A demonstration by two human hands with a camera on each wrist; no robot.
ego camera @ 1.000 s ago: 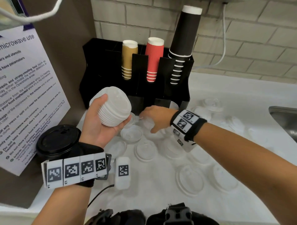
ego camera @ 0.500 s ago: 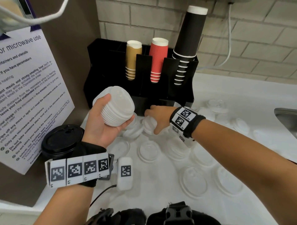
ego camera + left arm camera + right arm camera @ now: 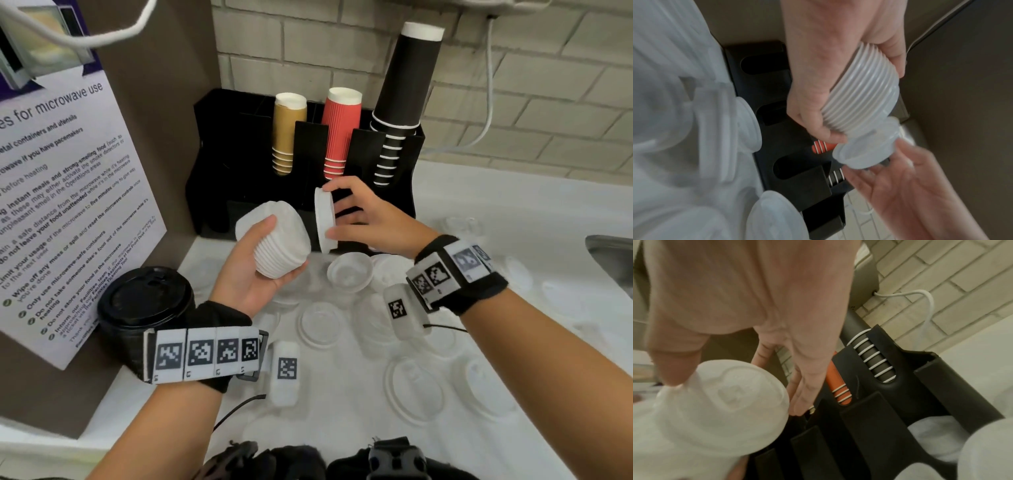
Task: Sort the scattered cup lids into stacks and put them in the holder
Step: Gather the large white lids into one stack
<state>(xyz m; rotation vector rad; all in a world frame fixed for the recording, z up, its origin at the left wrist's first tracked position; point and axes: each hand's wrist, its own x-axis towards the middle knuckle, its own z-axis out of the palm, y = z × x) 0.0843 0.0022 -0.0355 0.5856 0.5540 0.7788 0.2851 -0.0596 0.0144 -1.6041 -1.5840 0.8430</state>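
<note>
Head view: lid (image 3: 324, 219) beside stack (image 3: 279, 240).

The head view looks down and forward over the white countertop (image 3: 342, 428). Both wrist views sit close along the fingers, sharing the black plastic cup holder (image 3: 212, 164) (image 3: 797, 186) (image 3: 869, 426).

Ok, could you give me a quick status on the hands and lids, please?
Left hand grips lid stack. Right hand pinches single lid beside it. Loose lids on counter; nothing blocking holder.
</note>
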